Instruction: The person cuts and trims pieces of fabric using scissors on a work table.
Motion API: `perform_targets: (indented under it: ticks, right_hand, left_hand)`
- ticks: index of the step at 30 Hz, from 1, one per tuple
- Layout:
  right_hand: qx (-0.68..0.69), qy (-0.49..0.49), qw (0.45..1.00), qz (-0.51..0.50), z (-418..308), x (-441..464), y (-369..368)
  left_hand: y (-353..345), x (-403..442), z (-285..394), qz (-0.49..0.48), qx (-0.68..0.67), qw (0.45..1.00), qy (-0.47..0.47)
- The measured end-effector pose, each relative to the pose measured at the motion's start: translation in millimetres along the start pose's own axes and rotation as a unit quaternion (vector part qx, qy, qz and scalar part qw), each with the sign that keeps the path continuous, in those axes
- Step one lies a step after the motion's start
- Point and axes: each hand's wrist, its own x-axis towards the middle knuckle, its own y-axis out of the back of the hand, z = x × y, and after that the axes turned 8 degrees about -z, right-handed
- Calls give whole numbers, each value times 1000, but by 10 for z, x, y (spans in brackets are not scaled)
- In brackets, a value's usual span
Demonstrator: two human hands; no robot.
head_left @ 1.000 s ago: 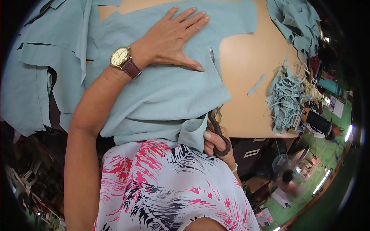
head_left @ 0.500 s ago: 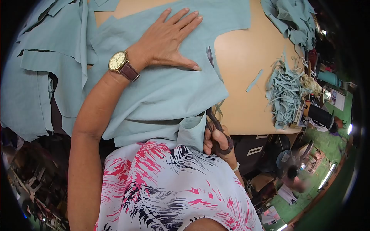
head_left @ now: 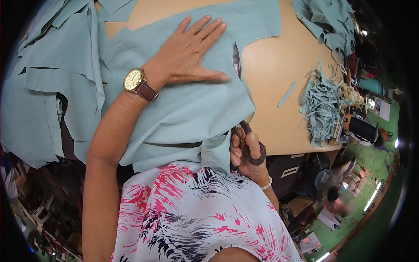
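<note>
Cloth (head_left: 187, 111) looks light and floppy, so I'd pin it flat beside the scissors (head_left: 236, 61); left hand (head_left: 185, 56) is spread on it, right hand (head_left: 248, 153) grips them.

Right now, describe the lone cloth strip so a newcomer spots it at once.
Find the tan tabletop, right of the wide blue-green cloth under the left hand. On it, just left of the tangled heap of offcuts, lies a short slanted strip. Unlike those offcuts, it lies alone, touching no other cloth.
</note>
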Motion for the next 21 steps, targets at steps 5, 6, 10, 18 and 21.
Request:
perform_targets:
  ticks: [5, 6, 10, 18, 21]
  right_hand:
    - [-14, -41, 999, 23, -29, 12, -112]
    - [-13, -47, 998, 26, -17, 21, -115]
    - [-13, -59, 998, 18, 9, 47, -114]
    - [2, -66, 997, 33, -7, 56, -183]
    - [3, -62, 998, 27, 6, 61, -203]
  left_hand:
    - [-44, -17, 2, 0, 12, 1000, 18]
    - [-50, -29, 19, 2, 15, 1000, 25]
    - [-57, -52, 54, 0, 31, 999, 42]
    - [-52, -43, 82, 5, 47, 998, 51]
    - [-65, -52, 110, 14, 52, 997, 63]
